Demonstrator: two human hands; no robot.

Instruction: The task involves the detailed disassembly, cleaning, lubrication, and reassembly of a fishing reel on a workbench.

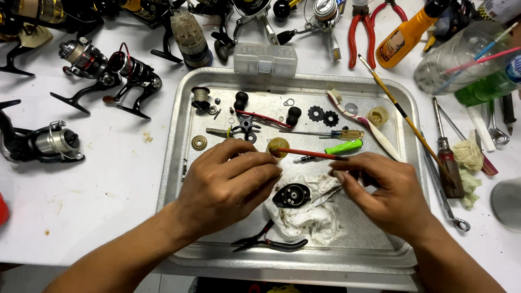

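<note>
**Two hands working over a tray of fishing reel parts**

The left hand (230, 182) has its fingers curled around a small round brass-coloured part (277, 146), pinched at the fingertips. The right hand (382, 190) is closed on the end of a thin red-handled tool (309, 154), which reaches across to the brass part. Just below and between the hands, a black baitcasting reel body (292, 195) lies on a stained white rag (315, 217), with black pliers (268, 242) beside the rag's near edge. All of this sits in a metal tray (179, 163) on a white desk (103, 179). Farther up the tray lie a green-handled tool (343, 146), a yellow-handled screwdriver (331, 133), a toothbrush (361, 122), two black gears (323, 115) and a red reel handle with black knobs (266, 116). Spinning reels (103, 70) lie on the desk to the left; red pliers (362, 32) and an orange bottle (407, 35) lie above.
</note>
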